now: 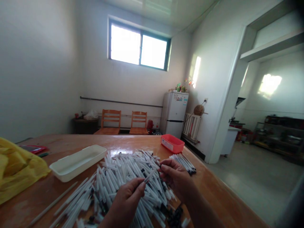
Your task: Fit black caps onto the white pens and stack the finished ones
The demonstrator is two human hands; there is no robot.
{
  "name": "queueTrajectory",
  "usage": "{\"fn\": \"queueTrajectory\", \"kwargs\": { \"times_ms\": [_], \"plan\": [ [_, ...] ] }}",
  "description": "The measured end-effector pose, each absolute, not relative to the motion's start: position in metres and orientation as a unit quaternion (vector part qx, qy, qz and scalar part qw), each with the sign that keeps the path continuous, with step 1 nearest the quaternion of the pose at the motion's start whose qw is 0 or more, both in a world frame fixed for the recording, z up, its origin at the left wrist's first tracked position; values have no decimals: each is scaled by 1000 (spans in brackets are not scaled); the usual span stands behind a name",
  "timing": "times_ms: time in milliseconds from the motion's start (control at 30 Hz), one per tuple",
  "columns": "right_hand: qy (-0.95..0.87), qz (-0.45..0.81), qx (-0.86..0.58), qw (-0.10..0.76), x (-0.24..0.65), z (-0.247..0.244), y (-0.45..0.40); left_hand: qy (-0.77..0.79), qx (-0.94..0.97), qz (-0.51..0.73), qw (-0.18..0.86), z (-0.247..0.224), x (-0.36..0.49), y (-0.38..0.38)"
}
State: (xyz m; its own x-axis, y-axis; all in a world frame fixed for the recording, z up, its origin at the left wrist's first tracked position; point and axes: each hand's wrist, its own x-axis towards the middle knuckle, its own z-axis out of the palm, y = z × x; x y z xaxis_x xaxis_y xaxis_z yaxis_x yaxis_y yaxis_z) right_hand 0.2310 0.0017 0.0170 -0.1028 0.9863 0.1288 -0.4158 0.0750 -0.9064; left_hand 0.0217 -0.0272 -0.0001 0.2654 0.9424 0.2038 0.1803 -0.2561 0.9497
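A large heap of translucent white pen barrels [121, 171] covers the middle of the wooden table. Over it, my left hand [129, 199] is closed on a thin clear barrel [150, 176] that points up and to the right. Just right of that barrel's far end, my right hand [174, 177] pinches a small dark piece, too small to name. Behind my right hand lies a row of white pens [182, 161] with dark ends. Small black parts [175, 215] are piled near the front, below my right forearm.
A cream tray [79, 162] stands left of the heap, a red basket [172, 144] at the table's far right. A yellow plastic bag [21, 171] and a long thin rod [53, 204] lie on the left. Two chairs [111, 119] and a fridge [174, 110] stand beyond the table.
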Motion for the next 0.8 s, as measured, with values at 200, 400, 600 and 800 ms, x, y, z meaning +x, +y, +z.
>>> {"fn": "queueTrajectory", "kwargs": {
  "times_ms": [200, 400, 600, 800],
  "plan": [
    [-494, 566, -333, 571, 231, 20, -4, 413, 681, 426, 429, 6, 23, -32],
    [-530, 533, -356, 556, 227, 29, -11, 427, 692, 419, 403, 4, 21, -31],
    [-551, 514, -359, 551, 227, 29, -12, 425, 694, 417, 404, 6, 22, -32],
    [-568, 495, -375, 540, 229, 28, -12, 423, 701, 411, 402, 4, 23, -32]
  ]
}}
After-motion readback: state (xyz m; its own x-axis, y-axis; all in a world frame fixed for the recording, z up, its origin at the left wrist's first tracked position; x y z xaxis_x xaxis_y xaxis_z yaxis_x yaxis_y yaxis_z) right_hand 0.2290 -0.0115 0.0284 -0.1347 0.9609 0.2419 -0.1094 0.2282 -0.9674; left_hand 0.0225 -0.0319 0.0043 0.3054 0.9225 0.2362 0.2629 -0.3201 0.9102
